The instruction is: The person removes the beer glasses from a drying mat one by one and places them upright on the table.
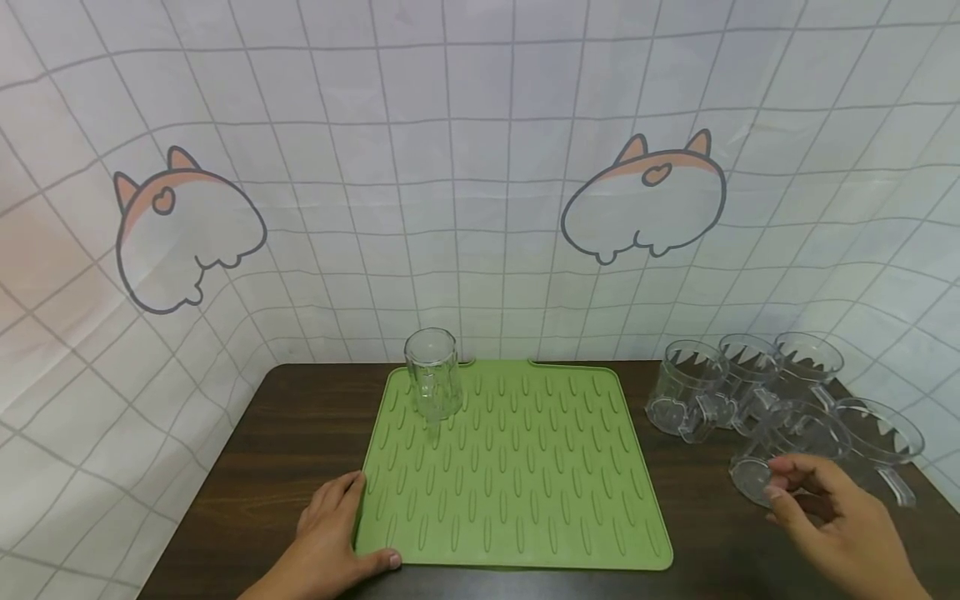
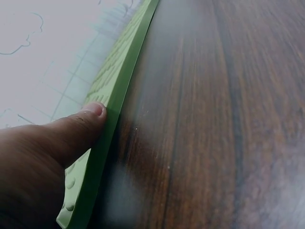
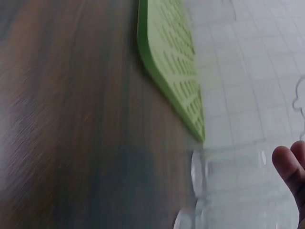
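My left hand rests at the front left corner of a green ribbed drying mat, its fingers along the left edge. In the left wrist view the thumb touches the mat's rim. A clear glass mug stands upright on the mat's back left corner. Over at the right, my right hand is by a clear mug, fingers bent with a gap between thumb and fingertips. It overlaps part of that mug; its handle is hidden. The right wrist view shows fingertips holding nothing visible.
More clear mugs stand close together on the right: one nearest the mat, one beside it, one at the back and one at the far right. A dark wooden table meets a white gridded curtain behind.
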`<state>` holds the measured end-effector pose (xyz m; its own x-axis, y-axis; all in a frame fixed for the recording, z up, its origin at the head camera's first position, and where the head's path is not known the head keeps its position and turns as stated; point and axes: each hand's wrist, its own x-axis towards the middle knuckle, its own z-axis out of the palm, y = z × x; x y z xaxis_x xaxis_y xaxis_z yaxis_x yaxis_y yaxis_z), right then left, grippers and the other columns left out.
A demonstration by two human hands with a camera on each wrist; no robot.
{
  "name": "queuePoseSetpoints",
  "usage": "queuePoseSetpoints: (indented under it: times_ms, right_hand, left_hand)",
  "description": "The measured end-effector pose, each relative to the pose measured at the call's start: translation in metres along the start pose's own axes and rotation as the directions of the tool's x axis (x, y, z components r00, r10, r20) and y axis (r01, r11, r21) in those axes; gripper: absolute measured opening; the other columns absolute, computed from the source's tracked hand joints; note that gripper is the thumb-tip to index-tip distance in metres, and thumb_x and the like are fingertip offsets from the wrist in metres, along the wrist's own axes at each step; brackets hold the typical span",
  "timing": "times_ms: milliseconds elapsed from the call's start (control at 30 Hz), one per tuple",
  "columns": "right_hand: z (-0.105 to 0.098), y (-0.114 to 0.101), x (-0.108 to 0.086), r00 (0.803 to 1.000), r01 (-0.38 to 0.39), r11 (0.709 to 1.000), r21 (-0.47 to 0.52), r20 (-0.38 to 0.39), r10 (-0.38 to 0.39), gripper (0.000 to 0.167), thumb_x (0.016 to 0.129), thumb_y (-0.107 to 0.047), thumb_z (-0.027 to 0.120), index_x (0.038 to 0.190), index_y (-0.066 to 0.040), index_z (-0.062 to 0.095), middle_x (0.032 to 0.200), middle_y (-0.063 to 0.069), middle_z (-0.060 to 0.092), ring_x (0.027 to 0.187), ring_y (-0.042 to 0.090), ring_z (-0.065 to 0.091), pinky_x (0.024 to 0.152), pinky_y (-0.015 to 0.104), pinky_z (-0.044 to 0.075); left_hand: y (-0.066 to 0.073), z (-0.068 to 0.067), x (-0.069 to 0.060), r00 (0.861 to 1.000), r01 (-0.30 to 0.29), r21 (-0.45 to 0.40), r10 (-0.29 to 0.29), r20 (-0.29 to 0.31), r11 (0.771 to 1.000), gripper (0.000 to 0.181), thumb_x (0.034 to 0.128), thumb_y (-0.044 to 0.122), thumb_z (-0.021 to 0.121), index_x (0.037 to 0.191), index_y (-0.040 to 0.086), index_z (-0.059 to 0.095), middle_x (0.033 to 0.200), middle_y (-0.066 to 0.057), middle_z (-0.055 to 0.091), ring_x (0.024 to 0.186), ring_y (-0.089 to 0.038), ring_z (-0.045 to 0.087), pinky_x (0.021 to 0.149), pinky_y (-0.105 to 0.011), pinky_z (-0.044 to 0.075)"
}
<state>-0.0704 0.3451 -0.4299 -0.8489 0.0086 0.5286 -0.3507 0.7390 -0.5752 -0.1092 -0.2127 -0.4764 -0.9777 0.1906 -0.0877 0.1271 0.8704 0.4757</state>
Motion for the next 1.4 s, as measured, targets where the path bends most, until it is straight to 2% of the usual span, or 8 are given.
queuePoseSetpoints:
  times_ms: [100, 233, 400, 700, 1033, 1400]
  right_hand:
    - [0.010, -0.006, 0.010, 0.998, 0.065, 0.996, 0.056, 0.020, -0.067, 0.034, 0.088, 0.014, 0.070, 0.119, 0.001, 0.061, 0.091, -0.004, 0.061, 0.068, 0.004, 0.064, 0.058, 0.015, 0.051]
    - [0.025, -0.015, 0.020, 0.993, 0.103, 0.986, 0.134, 0.037, -0.109, 0.032, 0.089, 0.011, 0.070, 0.117, -0.001, 0.062, 0.089, 0.003, 0.064, 0.070, 0.006, 0.066, 0.060, 0.017, 0.053]
    - [0.043, -0.023, 0.030, 0.989, 0.085, 0.980, 0.179, 0.104, -0.104, 0.034, 0.089, 0.010, 0.071, 0.119, -0.004, 0.061, 0.092, 0.004, 0.065, 0.073, 0.008, 0.066, 0.062, 0.020, 0.055]
    - [0.070, -0.040, 0.051, 0.970, 0.092, 0.985, 0.148, 0.209, -0.122, 0.032, 0.092, 0.000, 0.074, 0.121, -0.009, 0.062, 0.101, -0.003, 0.066, 0.087, 0.006, 0.064, 0.072, 0.024, 0.056]
    - [0.099, -0.058, 0.070, 0.954, 0.098, 0.966, 0.237, 0.254, -0.160, 0.029, 0.096, -0.004, 0.071, 0.123, -0.007, 0.061, 0.105, -0.001, 0.064, 0.092, 0.010, 0.063, 0.073, 0.028, 0.057]
    - [0.131, -0.072, 0.080, 0.934, 0.031, 0.953, 0.302, 0.330, -0.135, 0.027, 0.099, -0.009, 0.069, 0.125, -0.007, 0.060, 0.108, 0.002, 0.063, 0.100, 0.017, 0.062, 0.079, 0.031, 0.057]
  left_hand:
    - [0.000, -0.001, 0.000, 1.000, -0.007, 0.010, 0.006, 0.006, 1.000, 0.126, 0.0687, 0.071, 0.083, 0.152, -0.011, 0.036, 0.153, -0.027, 0.037, 0.139, -0.052, 0.033, 0.105, -0.074, 0.029]
    - [0.001, -0.001, 0.000, 1.000, -0.009, 0.019, 0.009, 0.015, 1.000, 0.126, 0.0697, 0.071, 0.083, 0.153, -0.010, 0.035, 0.153, -0.028, 0.037, 0.138, -0.051, 0.034, 0.103, -0.073, 0.031]
    - [0.000, 0.000, -0.001, 1.000, -0.008, 0.026, 0.008, 0.013, 1.000, 0.126, 0.0697, 0.071, 0.083, 0.153, -0.010, 0.035, 0.154, -0.027, 0.037, 0.138, -0.051, 0.035, 0.102, -0.073, 0.032]
    - [0.001, -0.001, -0.003, 1.000, -0.005, 0.013, 0.005, 0.009, 1.000, 0.125, 0.0699, 0.070, 0.083, 0.153, -0.010, 0.035, 0.154, -0.027, 0.037, 0.139, -0.050, 0.035, 0.103, -0.072, 0.031]
    - [0.001, -0.001, -0.002, 1.000, -0.006, 0.006, 0.006, 0.004, 1.000, 0.126, 0.0690, 0.071, 0.083, 0.153, -0.010, 0.035, 0.154, -0.026, 0.037, 0.139, -0.049, 0.034, 0.103, -0.072, 0.031]
    - [0.000, -0.001, -0.003, 1.000, -0.008, 0.016, 0.009, -0.015, 1.000, 0.128, 0.0677, 0.074, 0.081, 0.153, -0.009, 0.036, 0.154, -0.025, 0.038, 0.140, -0.048, 0.035, 0.105, -0.071, 0.031]
